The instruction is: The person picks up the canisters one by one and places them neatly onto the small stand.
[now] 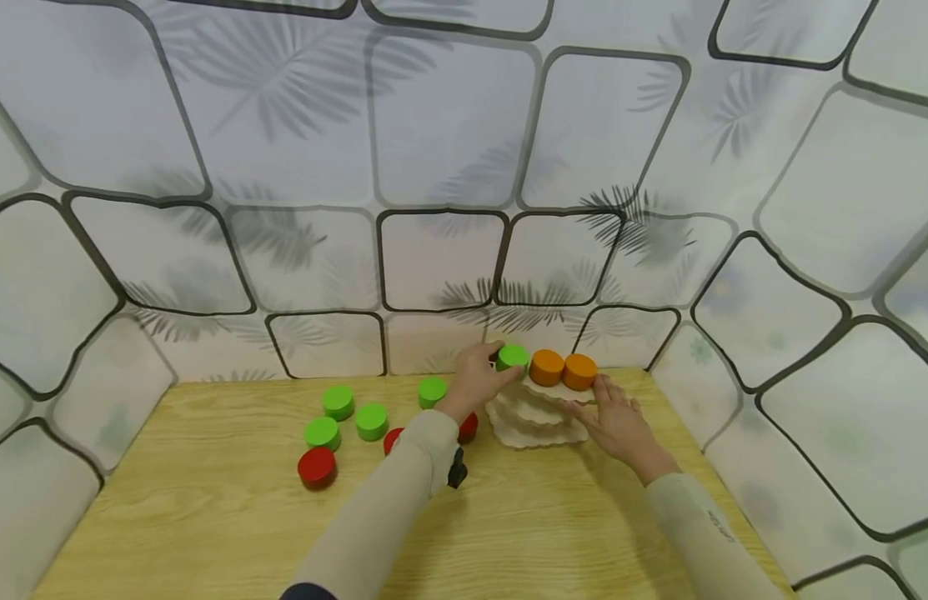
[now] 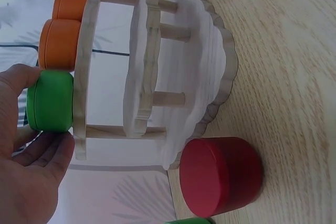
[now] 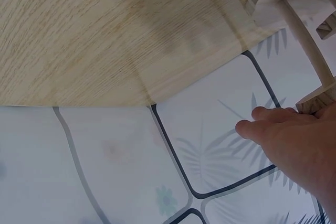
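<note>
A three-tier wooden stand (image 1: 534,433) with scalloped edges stands at the back right of the table, its shelves joined by round posts. On its top shelf sit two orange round tins (image 1: 547,367) side by side. My left hand (image 1: 473,383) pinches a green round tin (image 2: 52,100) at the left end of that shelf, beside the orange ones; its base appears to meet the shelf. My right hand (image 1: 621,423), fingers fairly straight, touches the right edge of the top shelf. In the right wrist view part of this hand (image 3: 299,135) is cut off by the frame.
Several green tins (image 1: 338,402) stand left of the stand on the wooden table (image 1: 208,517). Near them is a red tin (image 1: 317,467); two more reds are partly hidden by my left arm. Patterned white walls (image 1: 313,275) close in the back and sides.
</note>
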A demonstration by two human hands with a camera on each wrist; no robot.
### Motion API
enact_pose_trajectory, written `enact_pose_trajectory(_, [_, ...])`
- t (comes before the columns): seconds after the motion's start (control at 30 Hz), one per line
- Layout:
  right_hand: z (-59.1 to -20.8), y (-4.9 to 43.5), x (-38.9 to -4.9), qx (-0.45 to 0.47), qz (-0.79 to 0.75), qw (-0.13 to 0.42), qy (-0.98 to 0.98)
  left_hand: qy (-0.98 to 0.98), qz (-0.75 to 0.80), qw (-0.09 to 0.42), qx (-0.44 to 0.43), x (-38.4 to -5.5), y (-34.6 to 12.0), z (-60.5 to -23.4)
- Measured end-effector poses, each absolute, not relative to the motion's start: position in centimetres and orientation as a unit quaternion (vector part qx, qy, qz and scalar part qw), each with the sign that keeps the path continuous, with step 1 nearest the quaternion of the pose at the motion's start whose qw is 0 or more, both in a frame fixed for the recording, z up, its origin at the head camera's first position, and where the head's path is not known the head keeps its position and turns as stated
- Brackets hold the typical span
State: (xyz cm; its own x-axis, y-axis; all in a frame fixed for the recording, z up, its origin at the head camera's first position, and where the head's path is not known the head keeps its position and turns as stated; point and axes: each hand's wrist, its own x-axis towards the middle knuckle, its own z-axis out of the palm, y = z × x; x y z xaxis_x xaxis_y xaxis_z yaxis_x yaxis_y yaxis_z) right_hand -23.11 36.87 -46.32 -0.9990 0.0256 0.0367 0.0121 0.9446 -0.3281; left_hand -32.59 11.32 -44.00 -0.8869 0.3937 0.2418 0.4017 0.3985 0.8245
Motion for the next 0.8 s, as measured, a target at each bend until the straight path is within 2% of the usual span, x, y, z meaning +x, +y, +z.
enact_pose_trajectory(0.8, [-46.8,37.1,-23.2,-0.010,0.166,0.027,-0.986,-0.849,-0.466,0.023,-0.248,-33.5,12.4,-43.8])
